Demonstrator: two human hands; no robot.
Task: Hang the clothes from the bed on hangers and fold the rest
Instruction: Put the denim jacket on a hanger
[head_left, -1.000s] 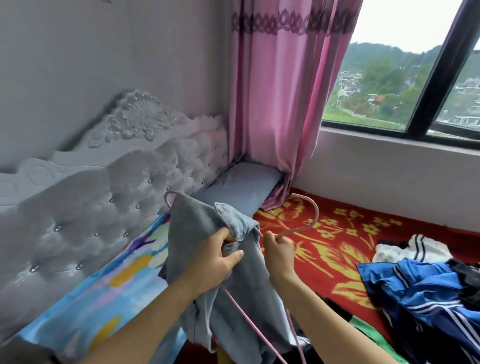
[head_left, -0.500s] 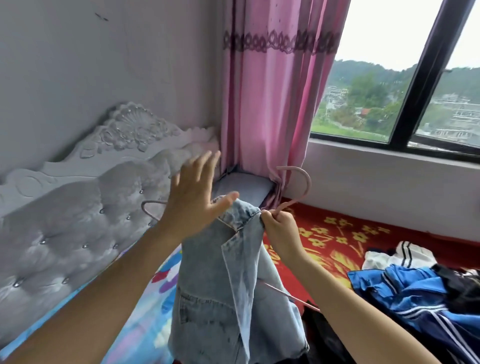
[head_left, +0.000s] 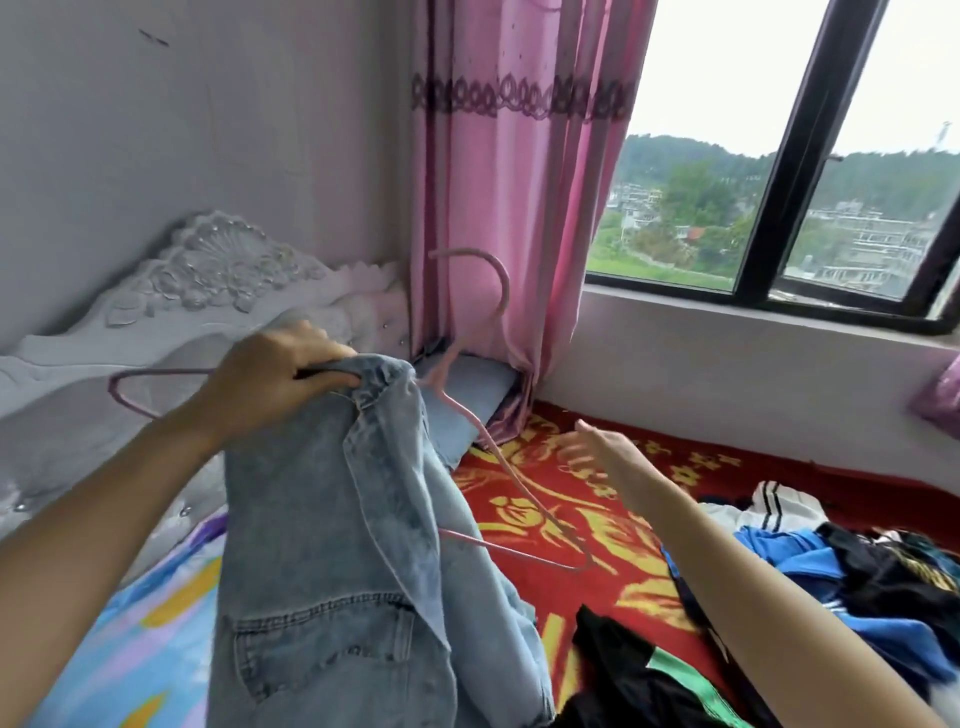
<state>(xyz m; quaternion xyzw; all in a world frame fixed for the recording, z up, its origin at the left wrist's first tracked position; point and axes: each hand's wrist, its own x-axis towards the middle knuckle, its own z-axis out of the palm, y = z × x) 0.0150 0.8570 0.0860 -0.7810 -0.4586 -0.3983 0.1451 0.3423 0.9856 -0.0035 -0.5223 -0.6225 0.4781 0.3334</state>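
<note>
Light-blue jeans (head_left: 332, 545) hang over a pink wire hanger (head_left: 498, 291), whose hook rises in front of the curtain. My left hand (head_left: 270, 379) grips the top of the jeans together with the hanger's bar, holding both up over the bed. My right hand (head_left: 597, 452) floats to the right of the hanger with its fingers spread, touching nothing. A heap of clothes, with a blue and white jacket (head_left: 789, 561) and a black and green garment (head_left: 649, 680), lies on the red bedspread (head_left: 571, 525).
A white tufted headboard (head_left: 171, 291) runs along the left wall. A pink curtain (head_left: 514, 171) hangs in the corner above a grey-blue pillow (head_left: 467, 395). The window (head_left: 789, 171) and its sill fill the right. A colourful sheet (head_left: 130, 649) lies at bottom left.
My left hand, open and raised half a second ago, now grips the jeans and hanger. My right hand has let go of the hanger and moved off to the right.
</note>
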